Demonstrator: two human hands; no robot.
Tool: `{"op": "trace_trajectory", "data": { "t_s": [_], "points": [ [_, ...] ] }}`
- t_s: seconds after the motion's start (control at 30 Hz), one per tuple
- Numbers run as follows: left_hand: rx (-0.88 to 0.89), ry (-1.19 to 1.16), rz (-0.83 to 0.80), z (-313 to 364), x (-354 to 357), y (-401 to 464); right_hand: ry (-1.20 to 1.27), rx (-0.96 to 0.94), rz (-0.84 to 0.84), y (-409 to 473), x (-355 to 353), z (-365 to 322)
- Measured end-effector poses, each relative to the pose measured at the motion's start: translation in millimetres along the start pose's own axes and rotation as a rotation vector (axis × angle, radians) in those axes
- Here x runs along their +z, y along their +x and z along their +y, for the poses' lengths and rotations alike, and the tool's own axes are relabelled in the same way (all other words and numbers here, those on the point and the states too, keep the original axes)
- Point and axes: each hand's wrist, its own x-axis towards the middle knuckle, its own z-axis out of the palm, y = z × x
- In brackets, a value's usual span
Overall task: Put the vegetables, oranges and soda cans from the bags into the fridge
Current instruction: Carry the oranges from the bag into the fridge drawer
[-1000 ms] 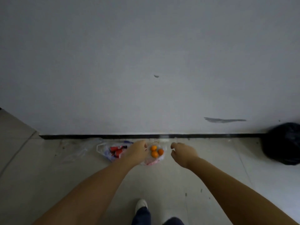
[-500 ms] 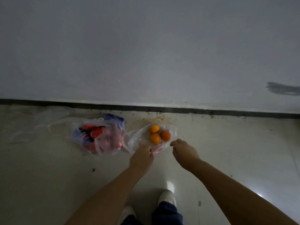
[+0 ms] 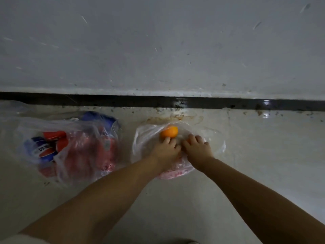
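Note:
A clear plastic bag (image 3: pixel 144 138) of oranges lies on the floor by the wall. One orange (image 3: pixel 169 132) shows at its far side. My left hand (image 3: pixel 165 150) and my right hand (image 3: pixel 197 148) are both inside the bag, side by side, each curled down over a hidden orange. The left fingertips touch the visible orange. A sliver of orange peeks out at the right hand's fingers. To the left lies a second clear bag (image 3: pixel 79 155) with red and blue soda cans (image 3: pixel 44 150). No fridge or vegetables are in view.
The white wall with its black skirting strip (image 3: pixel 158 101) runs just behind the bags. Crumpled clear plastic (image 3: pixel 10 110) lies at the far left. Pale tiled floor (image 3: pixel 263 155) stretches to the right and towards me.
I have bent closer to the floor. Both hands moved forward from the bag's near edge into the orange bag and now cover two of the three oranges.

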Motion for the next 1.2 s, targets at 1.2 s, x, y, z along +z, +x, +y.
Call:
{"op": "trace_trajectory", "data": {
  "t_s": [1.2],
  "points": [
    [0.133, -0.202, 0.212, 131, -618, -381, 0.355, 0.336, 0.41, -502, -556, -6]
  ]
}}
